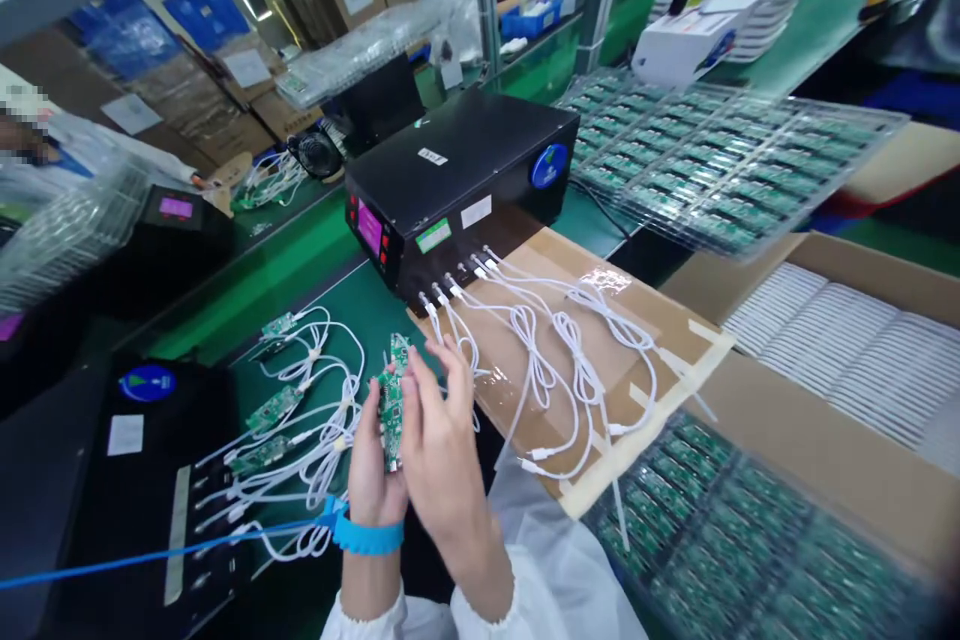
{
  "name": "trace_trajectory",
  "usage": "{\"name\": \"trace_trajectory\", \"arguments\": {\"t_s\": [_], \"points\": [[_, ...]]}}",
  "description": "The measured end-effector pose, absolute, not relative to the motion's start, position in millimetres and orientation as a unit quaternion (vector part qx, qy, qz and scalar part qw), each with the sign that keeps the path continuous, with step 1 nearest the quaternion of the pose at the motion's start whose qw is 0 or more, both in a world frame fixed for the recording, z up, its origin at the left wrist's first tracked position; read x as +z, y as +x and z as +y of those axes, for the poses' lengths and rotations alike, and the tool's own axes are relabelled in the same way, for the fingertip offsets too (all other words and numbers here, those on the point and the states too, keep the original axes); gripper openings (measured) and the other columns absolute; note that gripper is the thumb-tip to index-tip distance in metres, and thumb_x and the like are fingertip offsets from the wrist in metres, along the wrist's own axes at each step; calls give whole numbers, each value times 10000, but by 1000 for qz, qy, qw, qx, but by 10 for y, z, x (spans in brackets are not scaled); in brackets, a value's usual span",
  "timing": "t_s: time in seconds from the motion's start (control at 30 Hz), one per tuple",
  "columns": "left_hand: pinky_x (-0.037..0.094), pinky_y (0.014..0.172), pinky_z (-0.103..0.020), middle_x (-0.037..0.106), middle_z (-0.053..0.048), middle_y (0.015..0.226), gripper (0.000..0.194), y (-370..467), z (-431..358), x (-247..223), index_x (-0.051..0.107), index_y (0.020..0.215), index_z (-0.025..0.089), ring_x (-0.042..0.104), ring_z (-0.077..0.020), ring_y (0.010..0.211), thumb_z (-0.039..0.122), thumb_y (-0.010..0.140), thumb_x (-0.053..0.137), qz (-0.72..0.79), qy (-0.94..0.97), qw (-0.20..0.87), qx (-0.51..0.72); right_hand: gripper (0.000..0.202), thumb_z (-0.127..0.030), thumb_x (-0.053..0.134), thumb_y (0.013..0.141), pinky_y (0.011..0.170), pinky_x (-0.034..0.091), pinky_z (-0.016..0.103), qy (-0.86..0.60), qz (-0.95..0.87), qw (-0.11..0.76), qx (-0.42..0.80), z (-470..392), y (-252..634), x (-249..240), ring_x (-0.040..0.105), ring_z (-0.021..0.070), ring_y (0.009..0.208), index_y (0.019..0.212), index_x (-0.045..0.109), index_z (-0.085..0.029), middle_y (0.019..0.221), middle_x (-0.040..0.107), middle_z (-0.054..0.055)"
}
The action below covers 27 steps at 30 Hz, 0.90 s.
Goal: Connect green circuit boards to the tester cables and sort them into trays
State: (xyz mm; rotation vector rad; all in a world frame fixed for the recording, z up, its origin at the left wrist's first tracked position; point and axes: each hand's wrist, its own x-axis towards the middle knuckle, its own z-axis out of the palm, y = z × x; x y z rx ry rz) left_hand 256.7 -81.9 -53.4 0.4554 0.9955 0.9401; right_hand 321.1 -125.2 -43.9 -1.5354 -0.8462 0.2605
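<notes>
Between my two hands a narrow green circuit board [392, 407] is held upright; a second board may lie behind its top end, but I cannot tell. My left hand [373, 475], with a blue strap on its wrist, grips the board from the left side. The fingers of my right hand [442, 430] close on its right edge. To the left, several boards, one a green circuit board [274, 407], lie joined to white cables [319, 460]. Right of my hands, more coiled white cables [532, 350] run from a black test box [465, 160] over a cardboard sheet [667, 320].
A second black box [142, 480] stands at the left. Clear trays of boards lie at the back right [750, 160] and front right [720, 530]. An open carton [780, 400] holds rows of thin white pieces. A blue cord [150, 565] runs left from my wrist strap.
</notes>
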Motion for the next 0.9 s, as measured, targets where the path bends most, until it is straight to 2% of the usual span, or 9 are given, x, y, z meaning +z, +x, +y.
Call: {"name": "trace_trajectory", "arguments": {"t_s": [0.1, 0.17, 0.3, 0.37, 0.5, 0.6, 0.67, 0.77, 0.9], "points": [[590, 668, -201, 708, -99, 1070, 197, 2517, -687, -421, 679, 1041, 168, 643, -97, 730, 244, 1012, 499, 430, 134, 758, 472, 283, -231, 433, 1066, 950, 564, 434, -693, -315, 642, 90, -1140, 3373, -563, 655, 237, 1095, 1203, 681, -225, 1159, 657, 112], [571, 638, -192, 684, -118, 1094, 201, 2422, -619, -339, 648, 1035, 157, 591, -76, 686, 213, 1020, 456, 410, 106, 748, 511, 253, -246, 453, 1055, 871, 555, 402, -717, -294, 629, 65, -1088, 3482, -645, 666, 226, 963, 1114, 697, -210, 1053, 677, 95], [586, 701, -228, 645, -109, 1011, 188, 2199, -554, -262, 617, 1072, 141, 598, -97, 736, 213, 1018, 452, 400, 87, 745, 527, 270, -265, 446, 1041, 919, 506, 428, -781, -256, 569, -1, -1005, 3702, -707, 650, 268, 1014, 1059, 702, -181, 1060, 689, 127], [566, 705, -218, 632, -80, 957, 135, 2132, -516, -294, 608, 1074, 142, 593, -92, 728, 180, 977, 522, 407, 127, 741, 519, 294, -237, 418, 1040, 886, 496, 422, -822, -256, 508, 34, -919, 3792, -709, 669, 283, 966, 1051, 702, -159, 1012, 700, 152], [497, 630, -233, 654, -27, 892, 336, 2123, -294, -471, 606, 1131, 200, 562, -117, 667, 208, 822, 739, 491, 440, 598, 456, 245, -211, 487, 1017, 793, 484, 374, -863, -273, 407, 127, -675, 3918, -737, 696, 279, 843, 1011, 726, -161, 878, 719, 154], [533, 835, -371, 683, -70, 901, 316, 2218, -30, -621, 624, 1098, 198, 657, -234, 849, 252, 810, 742, 546, 663, 392, 330, 225, -192, 524, 988, 782, 485, 355, -858, -286, 408, 128, -602, 3946, -729, 693, 265, 825, 993, 748, -173, 844, 730, 145], [510, 932, -434, 699, -107, 943, 261, 2318, 125, -701, 619, 1091, 192, 680, -285, 946, 219, 839, 680, 546, 718, 326, 281, 263, -222, 490, 1008, 831, 491, 370, -847, -297, 434, 76, -649, 3900, -681, 690, 277, 902, 1039, 744, -161, 932, 740, 162], [510, 928, -442, 710, -108, 918, 237, 2472, 273, -782, 617, 1050, 199, 698, -301, 939, 173, 818, 663, 535, 733, 325, 266, 325, -255, 415, 1054, 914, 484, 378, -817, -318, 480, 5, -749, 3727, -591, 679, 278, 1039, 1124, 714, -149, 1112, 729, 171], [514, 898, -420, 701, -74, 846, 268, 2566, 330, -816, 627, 986, 204, 696, -289, 891, 128, 741, 704, 526, 731, 340, 272, 247, -230, 498, 1036, 833, 497, 338, -808, -410, 407, 118, -670, 3459, -589, 724, 265, 950, 1115, 725, -174, 1070, 755, 141]]}}
